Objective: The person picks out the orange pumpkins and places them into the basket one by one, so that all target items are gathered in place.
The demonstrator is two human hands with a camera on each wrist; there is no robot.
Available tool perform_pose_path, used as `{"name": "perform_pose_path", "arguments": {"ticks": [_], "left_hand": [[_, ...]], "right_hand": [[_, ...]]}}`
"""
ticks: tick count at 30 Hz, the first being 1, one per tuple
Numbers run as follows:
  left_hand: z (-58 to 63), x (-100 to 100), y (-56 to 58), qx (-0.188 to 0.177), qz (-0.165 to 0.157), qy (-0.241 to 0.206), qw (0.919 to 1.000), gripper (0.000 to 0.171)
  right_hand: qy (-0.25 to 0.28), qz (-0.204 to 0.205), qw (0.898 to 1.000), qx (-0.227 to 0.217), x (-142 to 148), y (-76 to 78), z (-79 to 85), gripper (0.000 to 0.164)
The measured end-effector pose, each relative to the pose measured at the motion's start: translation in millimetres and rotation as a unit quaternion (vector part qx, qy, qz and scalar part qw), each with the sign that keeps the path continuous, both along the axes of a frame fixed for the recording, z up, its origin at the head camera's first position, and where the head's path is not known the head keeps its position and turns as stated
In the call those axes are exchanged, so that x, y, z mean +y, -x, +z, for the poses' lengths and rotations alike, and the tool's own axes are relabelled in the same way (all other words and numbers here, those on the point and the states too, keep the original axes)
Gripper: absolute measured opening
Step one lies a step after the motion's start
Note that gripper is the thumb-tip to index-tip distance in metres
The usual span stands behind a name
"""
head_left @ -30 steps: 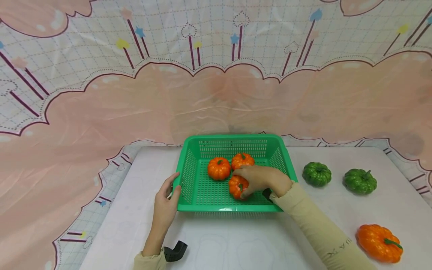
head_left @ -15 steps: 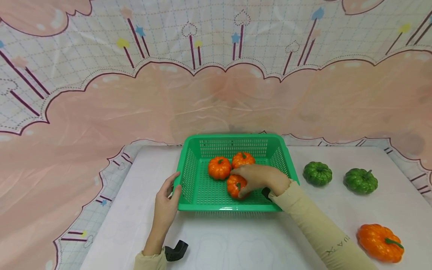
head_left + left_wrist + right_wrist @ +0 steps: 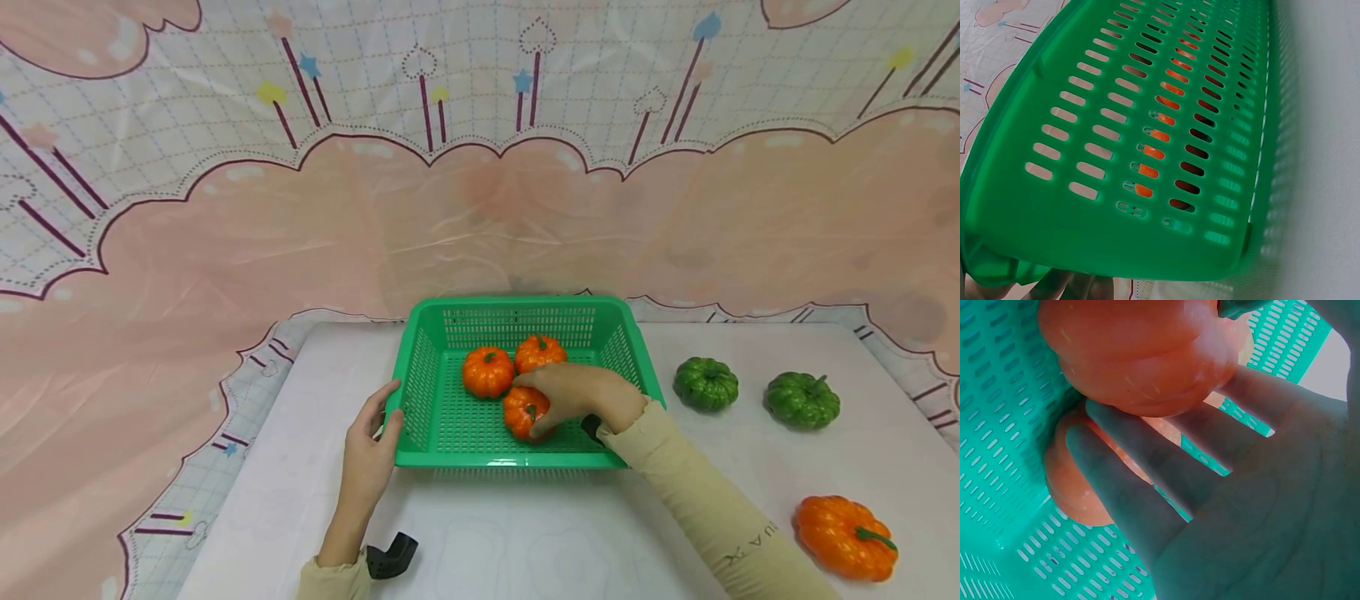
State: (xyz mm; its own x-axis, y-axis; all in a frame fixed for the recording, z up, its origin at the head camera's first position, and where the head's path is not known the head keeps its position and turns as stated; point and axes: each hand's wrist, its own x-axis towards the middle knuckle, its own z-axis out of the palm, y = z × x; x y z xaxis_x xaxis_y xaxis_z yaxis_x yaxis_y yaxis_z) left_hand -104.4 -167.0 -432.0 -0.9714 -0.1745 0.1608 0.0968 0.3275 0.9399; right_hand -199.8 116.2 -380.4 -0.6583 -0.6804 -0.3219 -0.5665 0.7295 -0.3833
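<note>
A green plastic basket holds three small orange pumpkins. My left hand grips its left rim, thumb toward the near side and fingers farther along; the left wrist view shows fingertips at the rim's edge beside the slotted wall. Inside the basket, my right hand holds the nearest pumpkin between thumb and fingers, palm partly covering its right side. Behind it stand a left pumpkin and a back pumpkin. In the right wrist view the fingers extend along the held pumpkin.
On the white table, right of the basket, lie a green pumpkin, a second green pumpkin and a larger orange pumpkin nearer the front. A printed cloth hangs behind the table.
Over the past second, my right hand shifted the nearest pumpkin slightly left inside the basket, then stayed almost still. The left hand kept its place on the rim.
</note>
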Motion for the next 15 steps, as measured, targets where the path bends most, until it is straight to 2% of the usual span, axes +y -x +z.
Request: {"name": "perform_pose_path", "arguments": {"ticks": [15], "left_hand": [[0.2, -0.5, -0.2, 0.000, -0.005, -0.002, 1.0000, 0.041]], "right_hand": [[-0.015, -0.003, 1.000, 0.007, 1.1, -1.8, 3.6, 0.071]]}}
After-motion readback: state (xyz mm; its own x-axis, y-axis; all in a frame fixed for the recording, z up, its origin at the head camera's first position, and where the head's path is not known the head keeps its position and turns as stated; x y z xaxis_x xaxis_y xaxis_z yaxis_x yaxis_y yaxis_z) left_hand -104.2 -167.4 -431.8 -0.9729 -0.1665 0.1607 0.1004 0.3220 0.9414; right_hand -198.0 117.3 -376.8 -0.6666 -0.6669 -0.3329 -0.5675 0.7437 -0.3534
